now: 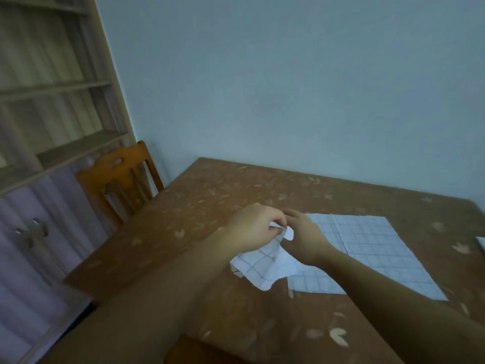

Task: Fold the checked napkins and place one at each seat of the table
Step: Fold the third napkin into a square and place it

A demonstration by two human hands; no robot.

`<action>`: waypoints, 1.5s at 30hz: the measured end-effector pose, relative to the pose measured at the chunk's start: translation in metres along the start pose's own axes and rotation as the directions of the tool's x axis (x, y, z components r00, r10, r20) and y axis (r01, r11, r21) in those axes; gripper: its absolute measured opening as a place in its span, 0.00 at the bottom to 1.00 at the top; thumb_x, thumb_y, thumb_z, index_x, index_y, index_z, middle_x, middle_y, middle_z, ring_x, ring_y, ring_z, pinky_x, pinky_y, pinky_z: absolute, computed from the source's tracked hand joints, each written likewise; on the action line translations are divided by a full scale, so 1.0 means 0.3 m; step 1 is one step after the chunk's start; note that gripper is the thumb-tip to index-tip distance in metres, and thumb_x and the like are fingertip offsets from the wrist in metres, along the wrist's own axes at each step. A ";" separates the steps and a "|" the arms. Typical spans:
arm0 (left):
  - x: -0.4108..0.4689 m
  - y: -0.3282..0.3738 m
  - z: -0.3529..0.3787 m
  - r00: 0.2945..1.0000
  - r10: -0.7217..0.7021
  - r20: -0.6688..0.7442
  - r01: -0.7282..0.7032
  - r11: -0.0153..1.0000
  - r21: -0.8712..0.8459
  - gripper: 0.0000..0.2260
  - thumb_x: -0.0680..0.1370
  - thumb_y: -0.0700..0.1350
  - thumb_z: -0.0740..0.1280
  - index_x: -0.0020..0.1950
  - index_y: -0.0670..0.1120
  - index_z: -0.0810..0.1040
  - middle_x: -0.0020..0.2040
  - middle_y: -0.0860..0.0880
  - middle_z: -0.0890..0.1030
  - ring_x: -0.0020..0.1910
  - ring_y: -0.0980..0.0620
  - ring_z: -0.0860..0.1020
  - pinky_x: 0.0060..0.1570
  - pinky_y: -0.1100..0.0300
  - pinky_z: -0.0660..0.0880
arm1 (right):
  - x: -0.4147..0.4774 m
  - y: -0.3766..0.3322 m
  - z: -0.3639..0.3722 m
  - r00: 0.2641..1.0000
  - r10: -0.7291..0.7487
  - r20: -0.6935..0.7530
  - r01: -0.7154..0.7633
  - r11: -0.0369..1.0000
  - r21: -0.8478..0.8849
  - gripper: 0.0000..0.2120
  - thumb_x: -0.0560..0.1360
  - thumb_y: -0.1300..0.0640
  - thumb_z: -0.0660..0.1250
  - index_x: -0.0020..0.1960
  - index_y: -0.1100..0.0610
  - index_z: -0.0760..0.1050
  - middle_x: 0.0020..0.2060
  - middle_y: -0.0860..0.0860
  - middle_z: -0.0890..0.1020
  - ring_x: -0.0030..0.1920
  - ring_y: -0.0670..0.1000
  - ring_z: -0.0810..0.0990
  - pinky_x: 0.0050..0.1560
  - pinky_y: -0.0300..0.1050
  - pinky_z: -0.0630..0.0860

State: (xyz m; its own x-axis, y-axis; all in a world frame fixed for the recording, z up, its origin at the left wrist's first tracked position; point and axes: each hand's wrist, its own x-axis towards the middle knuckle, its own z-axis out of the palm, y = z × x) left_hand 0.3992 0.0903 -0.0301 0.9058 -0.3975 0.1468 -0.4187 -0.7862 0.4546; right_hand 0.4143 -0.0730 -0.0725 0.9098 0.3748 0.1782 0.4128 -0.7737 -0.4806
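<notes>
A white checked napkin [265,266] hangs crumpled above the brown table [183,211], its lower part touching the tabletop. My left hand [253,225] pinches its top edge. My right hand [305,233] holds the same edge right beside the left, fingers curled round the cloth. A second checked napkin [367,248] lies spread flat on the table, to the right of and partly under my right forearm.
A wooden chair [123,177] stands at the table's left side. Behind it is a shelf unit [52,101] with purple cabinet doors [34,245]. A blue wall runs along the table's far edge. A small pale object [481,244] shows at the right edge.
</notes>
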 end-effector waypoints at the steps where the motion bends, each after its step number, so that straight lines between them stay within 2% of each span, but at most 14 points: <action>1: -0.038 0.055 -0.034 1.000 0.012 -0.010 -0.012 1.000 0.000 0.08 0.77 0.43 0.66 0.50 0.53 0.83 0.51 0.56 0.83 0.49 0.54 0.79 0.49 0.53 0.76 | -0.042 -0.028 -0.042 1.000 -0.022 0.010 0.022 1.000 0.014 0.16 0.73 0.57 0.67 0.60 0.49 0.79 0.64 0.46 0.77 0.63 0.51 0.74 0.58 0.54 0.74; 5: -0.192 0.248 -0.148 0.995 0.014 -0.101 -0.018 0.999 -0.040 0.11 0.72 0.45 0.71 0.54 0.55 0.81 0.54 0.59 0.81 0.54 0.59 0.76 0.50 0.63 0.70 | -0.242 -0.120 -0.199 0.999 -0.013 -0.030 0.016 0.996 0.083 0.07 0.74 0.55 0.70 0.49 0.55 0.83 0.56 0.48 0.82 0.56 0.51 0.79 0.54 0.49 0.75; 8: -0.301 0.331 -0.210 0.989 -0.045 -0.140 0.038 0.998 -0.057 0.19 0.68 0.47 0.76 0.58 0.53 0.78 0.53 0.57 0.79 0.51 0.58 0.75 0.45 0.63 0.69 | -0.382 -0.177 -0.307 0.996 0.032 -0.083 -0.020 0.989 0.149 0.08 0.73 0.55 0.71 0.50 0.52 0.84 0.51 0.46 0.85 0.53 0.47 0.80 0.54 0.46 0.75; 12: -0.408 0.393 -0.280 0.980 -0.136 -0.142 0.129 0.990 -0.061 0.13 0.69 0.44 0.76 0.53 0.46 0.82 0.49 0.51 0.83 0.46 0.54 0.79 0.39 0.64 0.72 | -0.517 -0.223 -0.424 0.989 0.122 -0.081 -0.106 0.978 0.181 0.08 0.69 0.52 0.70 0.45 0.52 0.85 0.43 0.47 0.86 0.47 0.49 0.84 0.51 0.49 0.80; 17: -0.467 0.468 -0.345 0.983 -0.089 -0.163 0.066 0.987 -0.144 0.20 0.69 0.43 0.77 0.60 0.47 0.80 0.54 0.53 0.79 0.55 0.55 0.78 0.50 0.65 0.71 | -0.629 -0.355 -0.531 0.997 0.072 -0.037 -0.051 0.915 0.401 0.07 0.73 0.54 0.74 0.50 0.52 0.84 0.44 0.46 0.87 0.46 0.44 0.85 0.48 0.41 0.80; 19: -0.482 0.481 -0.373 0.987 -0.049 -0.154 0.022 0.986 -0.167 0.20 0.69 0.42 0.77 0.60 0.47 0.80 0.53 0.53 0.78 0.55 0.55 0.77 0.51 0.64 0.71 | -0.657 -0.422 -0.562 0.995 0.075 -0.068 -0.034 0.880 0.474 0.02 0.75 0.56 0.73 0.44 0.54 0.84 0.37 0.45 0.86 0.39 0.42 0.85 0.39 0.35 0.78; 21: -0.502 0.475 -0.401 0.983 -0.017 -0.185 -0.031 0.967 -0.254 0.21 0.69 0.42 0.78 0.60 0.49 0.80 0.54 0.53 0.78 0.56 0.55 0.76 0.51 0.66 0.70 | -0.672 -0.476 -0.581 0.985 0.106 -0.139 -0.020 0.858 0.513 0.06 0.75 0.57 0.73 0.39 0.57 0.83 0.34 0.47 0.85 0.36 0.45 0.83 0.37 0.37 0.78; 25: -0.549 0.419 -0.445 0.936 -0.096 -0.339 -0.116 0.823 -0.556 0.18 0.68 0.44 0.79 0.55 0.52 0.81 0.54 0.54 0.78 0.56 0.58 0.75 0.54 0.65 0.68 | -0.704 -0.547 -0.594 0.949 0.223 -0.221 -0.021 0.747 0.664 0.09 0.73 0.56 0.73 0.45 0.63 0.84 0.45 0.59 0.87 0.47 0.59 0.86 0.51 0.56 0.82; 29: -0.607 0.367 -0.416 0.966 -0.172 -0.193 -0.089 0.479 -0.873 0.18 0.65 0.46 0.80 0.53 0.44 0.83 0.52 0.45 0.85 0.53 0.47 0.83 0.61 0.46 0.76 | -0.745 -0.597 -0.570 0.916 0.316 -0.247 -0.022 0.656 0.755 0.10 0.74 0.56 0.72 0.46 0.65 0.82 0.47 0.62 0.85 0.48 0.63 0.84 0.55 0.62 0.78; 31: -0.632 0.373 -0.386 0.980 -0.158 -0.125 -0.037 0.469 -0.883 0.18 0.66 0.46 0.79 0.53 0.42 0.82 0.51 0.45 0.85 0.53 0.47 0.83 0.60 0.47 0.77 | -0.775 -0.612 -0.558 0.909 0.331 -0.256 -0.016 0.639 0.769 0.10 0.74 0.57 0.71 0.47 0.65 0.81 0.46 0.61 0.85 0.47 0.60 0.84 0.53 0.58 0.79; 36: -0.676 0.455 -0.337 0.985 -0.124 -0.120 -0.057 0.420 -0.906 0.03 0.74 0.38 0.73 0.47 0.42 0.82 0.44 0.46 0.85 0.45 0.49 0.84 0.48 0.57 0.81 | -0.873 -0.613 -0.562 0.898 0.354 -0.261 -0.034 0.648 0.761 0.09 0.75 0.59 0.71 0.49 0.65 0.82 0.45 0.57 0.87 0.46 0.54 0.87 0.44 0.44 0.83; 39: -0.690 0.513 -0.324 0.989 -0.107 -0.101 -0.044 0.436 -0.899 0.06 0.74 0.39 0.73 0.49 0.39 0.82 0.49 0.40 0.85 0.49 0.43 0.84 0.53 0.50 0.80 | -0.947 -0.613 -0.585 0.905 0.350 -0.243 -0.039 0.635 0.771 0.05 0.76 0.60 0.70 0.48 0.61 0.82 0.43 0.53 0.88 0.44 0.49 0.87 0.39 0.38 0.82; 42: -0.712 0.586 -0.306 0.993 -0.089 -0.082 -0.036 0.432 -0.901 0.06 0.75 0.39 0.72 0.49 0.38 0.82 0.50 0.38 0.84 0.50 0.40 0.83 0.55 0.46 0.79 | -1.035 -0.601 -0.617 0.903 0.358 -0.236 -0.033 0.607 0.794 0.05 0.77 0.59 0.68 0.46 0.60 0.82 0.41 0.51 0.88 0.41 0.47 0.87 0.37 0.37 0.81; 45: -0.750 0.683 -0.282 0.997 -0.045 -0.056 -0.033 0.406 -0.913 0.04 0.76 0.39 0.70 0.49 0.39 0.82 0.44 0.43 0.85 0.42 0.46 0.84 0.49 0.52 0.81 | -1.136 -0.581 -0.657 0.896 0.373 -0.240 -0.041 0.609 0.792 0.06 0.76 0.59 0.69 0.47 0.60 0.82 0.44 0.52 0.88 0.43 0.49 0.87 0.40 0.39 0.82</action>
State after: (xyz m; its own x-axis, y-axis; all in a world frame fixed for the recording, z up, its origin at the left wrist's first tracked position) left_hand 0.1151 0.0587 0.1043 0.9260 -0.3346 0.1751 -0.1401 0.1262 0.9821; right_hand 0.0407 -0.1665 0.1199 0.9796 -0.0751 0.1866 0.1805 -0.0816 -0.9802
